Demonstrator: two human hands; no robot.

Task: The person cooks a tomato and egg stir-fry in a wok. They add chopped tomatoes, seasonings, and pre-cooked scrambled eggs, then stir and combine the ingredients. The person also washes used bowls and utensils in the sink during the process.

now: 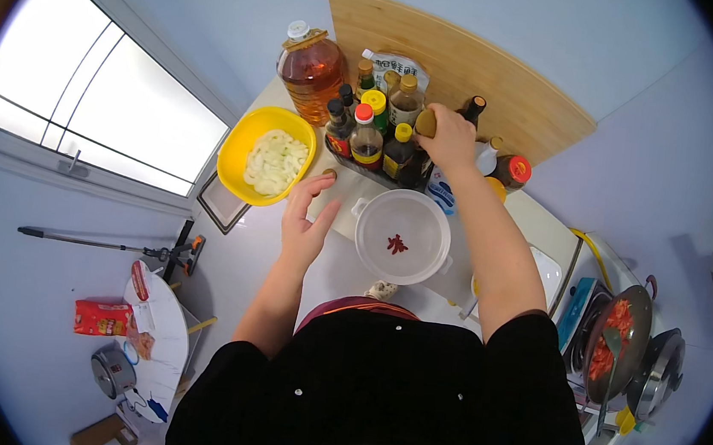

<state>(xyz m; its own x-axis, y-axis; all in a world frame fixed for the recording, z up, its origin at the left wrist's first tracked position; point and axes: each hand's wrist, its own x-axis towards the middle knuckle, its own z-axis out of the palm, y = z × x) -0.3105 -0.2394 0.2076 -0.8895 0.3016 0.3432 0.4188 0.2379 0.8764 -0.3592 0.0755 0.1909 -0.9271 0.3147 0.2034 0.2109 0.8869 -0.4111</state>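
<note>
My right hand (pixel 452 135) reaches into the group of condiment bottles and grips a container with a round olive-brown top (pixel 426 123); its lower part is hidden among the bottles. Fingers apart, my left hand (pixel 307 218) is raised near the counter's front edge. Close to its fingertips is a small brown round object (pixel 329 173), too small to identify. Between my forearms is a white translucent two-handled basin (pixel 366 255), with several dried red chilies (pixel 397 244) at its bottom. A yellow plastic bowl (pixel 229 152) of sliced pale onion (pixel 275 162) stands left of the bottles.
A large oil jug (pixel 313 73) and tall-necked bottles (pixel 366 136) crowd the back, before a wooden board (pixel 475 60). To the right, a wok (pixel 639 327) with red food and a spatula (pixel 612 350) sits on a stove. A red-lidded jar (pixel 518 170) stands near my right forearm.
</note>
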